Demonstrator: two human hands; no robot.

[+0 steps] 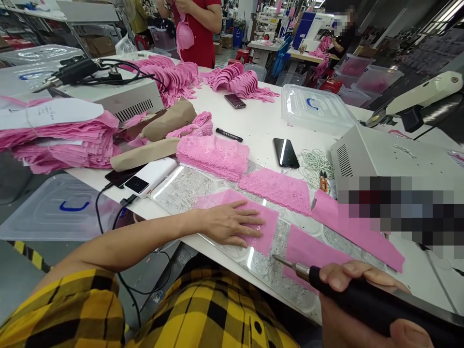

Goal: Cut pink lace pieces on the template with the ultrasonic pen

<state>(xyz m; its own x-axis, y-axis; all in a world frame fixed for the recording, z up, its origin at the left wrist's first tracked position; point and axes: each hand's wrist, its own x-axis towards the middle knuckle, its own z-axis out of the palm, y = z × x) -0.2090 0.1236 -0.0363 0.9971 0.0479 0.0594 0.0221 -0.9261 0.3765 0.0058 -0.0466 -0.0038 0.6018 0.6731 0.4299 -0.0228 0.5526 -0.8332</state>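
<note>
My left hand [232,223] lies flat with fingers spread on a pink fabric piece [267,232], over a clear sheet with speckled marks [174,191]. My right hand [366,295] is wrapped round a thick black pen-shaped tool [362,297] with a pointed metal tip. That tip is just right of the fabric's lower right corner; I cannot tell whether it touches the sheet. Another pink piece [311,246] lies partly behind the tool. Beyond my left hand are a stack of pink lace pieces [213,154] and a second lace pile [275,189]. A longer pink strip [348,224] lies at right.
Two phones [286,152], a marker [229,134], a power bank [150,176], orange snips [323,181] and pale cords [313,164] lie around. Grey machine boxes [391,154] flank the table. Bundled pink fabric [72,145] is at left; a person in red [203,34] stands across.
</note>
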